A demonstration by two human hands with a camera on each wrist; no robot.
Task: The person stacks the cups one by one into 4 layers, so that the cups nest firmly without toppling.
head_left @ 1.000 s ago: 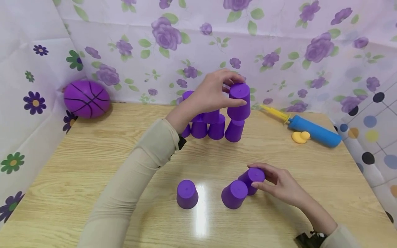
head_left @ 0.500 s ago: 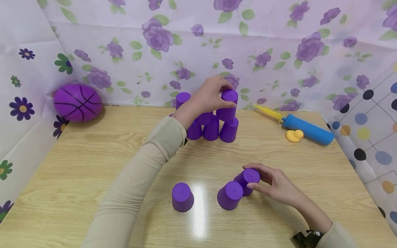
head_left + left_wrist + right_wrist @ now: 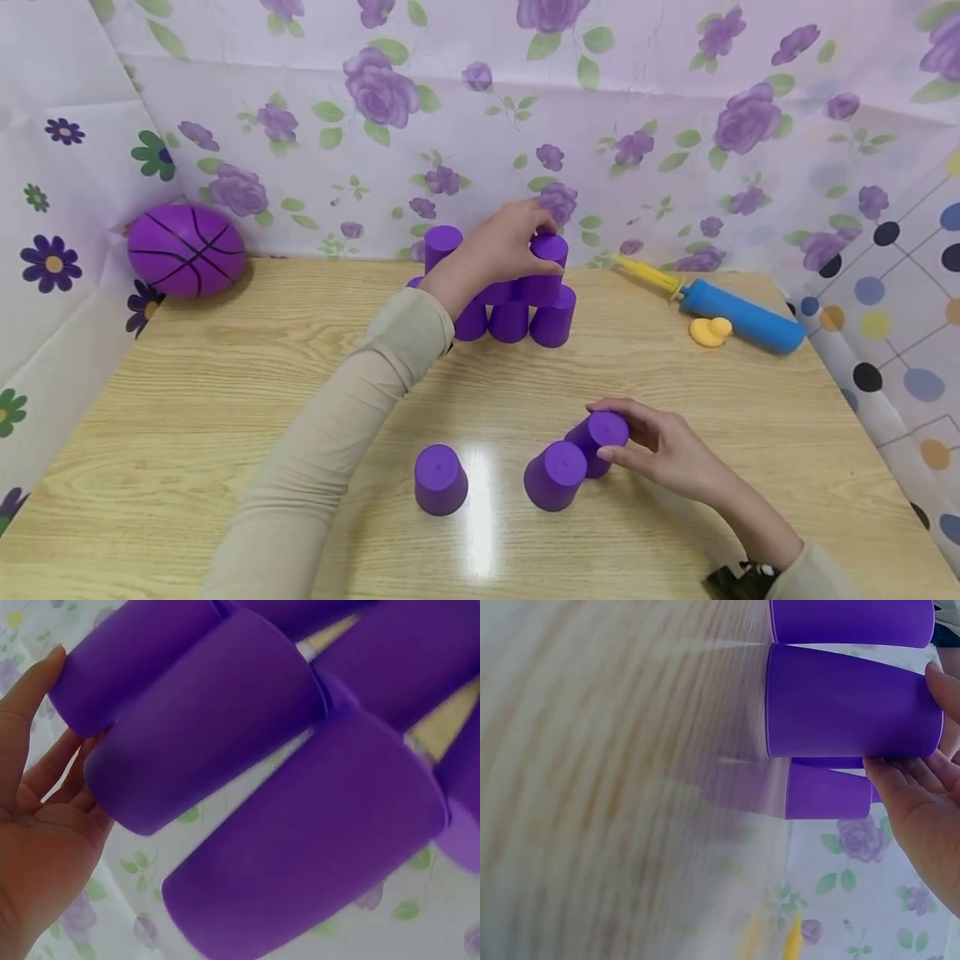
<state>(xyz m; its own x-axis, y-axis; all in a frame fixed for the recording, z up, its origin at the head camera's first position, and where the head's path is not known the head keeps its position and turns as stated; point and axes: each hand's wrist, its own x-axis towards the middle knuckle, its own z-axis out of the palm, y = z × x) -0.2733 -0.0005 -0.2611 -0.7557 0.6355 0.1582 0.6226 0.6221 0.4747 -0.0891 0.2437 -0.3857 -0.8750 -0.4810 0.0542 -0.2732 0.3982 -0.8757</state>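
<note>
Upside-down purple cups stand stacked at the back, partly hidden by my left arm. My left hand [image 3: 504, 250] grips a purple cup [image 3: 542, 287] at the right end of the second row, its rim over the bottom-row cups [image 3: 552, 318]. In the left wrist view, thumb and fingers hold that cup [image 3: 139, 656] near its base, with other cups beside it. Nearer the front, my right hand [image 3: 671, 450] holds another upturned cup [image 3: 588, 442], which stands on the table, also seen as the gripped cup [image 3: 855, 701] in the right wrist view. Another cup [image 3: 555, 477] stands close against it.
A lone purple cup [image 3: 441, 481] stands at the front middle of the wooden table [image 3: 247, 400]. A purple ball [image 3: 186, 250] sits at the back left. On the right lie a blue and yellow hand pump [image 3: 742, 315] and a yellow rubber duck [image 3: 709, 331]. Flowered cloth [image 3: 300, 167] hangs behind.
My left hand has lowered its cup onto the right end of the second row. The right hand keeps its hold on the front cup. The head view has shifted a little.
</note>
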